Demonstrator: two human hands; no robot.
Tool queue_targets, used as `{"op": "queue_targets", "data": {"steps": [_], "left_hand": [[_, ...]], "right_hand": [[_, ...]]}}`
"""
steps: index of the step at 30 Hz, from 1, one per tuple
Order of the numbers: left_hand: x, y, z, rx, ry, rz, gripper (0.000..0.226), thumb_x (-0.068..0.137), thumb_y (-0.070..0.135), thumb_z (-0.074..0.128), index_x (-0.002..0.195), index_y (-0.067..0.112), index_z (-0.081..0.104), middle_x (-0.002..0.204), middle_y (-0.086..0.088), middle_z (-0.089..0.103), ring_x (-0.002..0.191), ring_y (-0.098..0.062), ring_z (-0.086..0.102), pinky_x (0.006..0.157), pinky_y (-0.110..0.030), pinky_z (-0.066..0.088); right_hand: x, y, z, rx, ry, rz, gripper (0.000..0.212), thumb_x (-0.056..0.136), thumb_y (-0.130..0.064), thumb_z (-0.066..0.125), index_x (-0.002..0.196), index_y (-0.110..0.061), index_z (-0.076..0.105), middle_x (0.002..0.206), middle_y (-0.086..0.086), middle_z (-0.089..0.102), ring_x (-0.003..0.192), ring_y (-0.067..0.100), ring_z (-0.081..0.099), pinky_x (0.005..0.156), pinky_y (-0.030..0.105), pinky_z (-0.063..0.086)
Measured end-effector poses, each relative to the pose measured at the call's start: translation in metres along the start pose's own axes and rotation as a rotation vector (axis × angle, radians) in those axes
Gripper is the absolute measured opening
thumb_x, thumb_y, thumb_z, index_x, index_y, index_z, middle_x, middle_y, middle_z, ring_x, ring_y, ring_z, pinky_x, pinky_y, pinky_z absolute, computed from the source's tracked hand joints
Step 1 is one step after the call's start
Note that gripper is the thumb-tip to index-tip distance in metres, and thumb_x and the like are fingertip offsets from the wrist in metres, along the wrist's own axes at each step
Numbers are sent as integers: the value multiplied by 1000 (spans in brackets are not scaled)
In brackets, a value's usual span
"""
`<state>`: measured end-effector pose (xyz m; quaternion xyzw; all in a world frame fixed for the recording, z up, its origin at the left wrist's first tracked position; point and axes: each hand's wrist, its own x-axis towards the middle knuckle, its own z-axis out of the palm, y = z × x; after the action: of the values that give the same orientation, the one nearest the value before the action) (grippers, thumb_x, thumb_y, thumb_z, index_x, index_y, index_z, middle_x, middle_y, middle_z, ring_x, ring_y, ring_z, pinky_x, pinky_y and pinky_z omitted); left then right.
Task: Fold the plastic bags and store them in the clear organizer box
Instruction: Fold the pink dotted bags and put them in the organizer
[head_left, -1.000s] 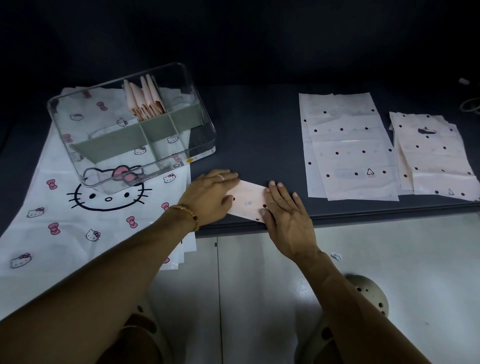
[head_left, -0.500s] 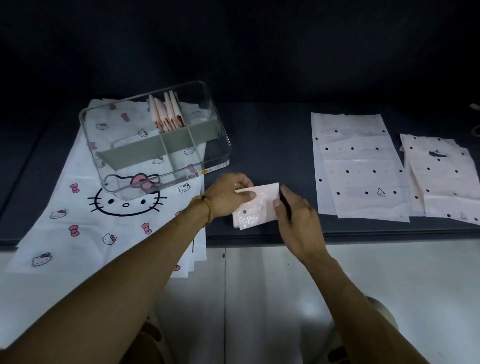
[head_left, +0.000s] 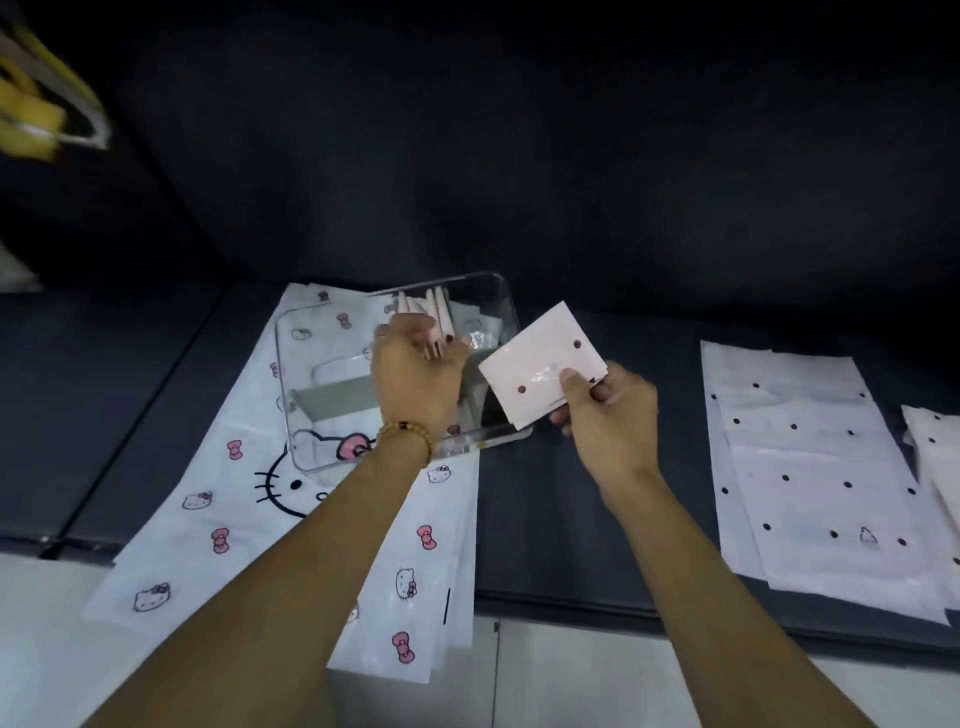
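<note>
My right hand (head_left: 608, 421) pinches a small folded pink bag with dark dots (head_left: 540, 364) and holds it in the air over the right end of the clear organizer box (head_left: 511, 317). My left hand (head_left: 410, 379) reaches into the box from above. Its fingers curl around the folded pink bags (head_left: 434, 304) that stand upright in the far compartment. A grey-green divider (head_left: 337, 402) crosses the box. The box stands on a large white cat-print bag (head_left: 218, 519).
A stack of flat white dotted bags (head_left: 810, 457) lies on the dark mat (head_left: 571, 519) to the right, with more bags (head_left: 935, 452) at the right edge. A white table front (head_left: 571, 675) runs below. A blurred yellow object (head_left: 31, 104) hangs top left.
Both hands lifted the folded bag off the mat's front edge. The right hand now carries it alone to the box, and the left hand has moved into the box.
</note>
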<state>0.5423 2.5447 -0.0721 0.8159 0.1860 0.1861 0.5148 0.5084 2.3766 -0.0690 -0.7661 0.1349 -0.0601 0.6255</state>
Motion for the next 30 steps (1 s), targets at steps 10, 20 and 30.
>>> {"op": "queue_targets", "data": {"steps": [10,20,30], "left_hand": [[50,-20,12,323,41,-180,59,74,29,72,124,8,49,117,-12,54,105,-28,56,83,-33,46],[49,-30,-6,137,98,-153,27,76,16,71,102,9,65,88,-4,68,72,-16,57,54,-14,35],[42,-38,-14,19,32,-97,33,81,25,70,112,14,64,88,3,65,70,-1,56,62,-10,40]], "right_hand": [[39,-12,46,-93,61,-89,15,91,-20,58,78,-13,60,71,1,70,59,13,68,55,35,58],[48,-30,103,-548,102,-418,15,92,-17,53,81,-7,58,72,16,66,66,38,59,60,41,49],[41,-14,121,-797,-161,-509,21,94,-34,54,95,-16,65,84,6,69,76,28,65,65,34,49]]}}
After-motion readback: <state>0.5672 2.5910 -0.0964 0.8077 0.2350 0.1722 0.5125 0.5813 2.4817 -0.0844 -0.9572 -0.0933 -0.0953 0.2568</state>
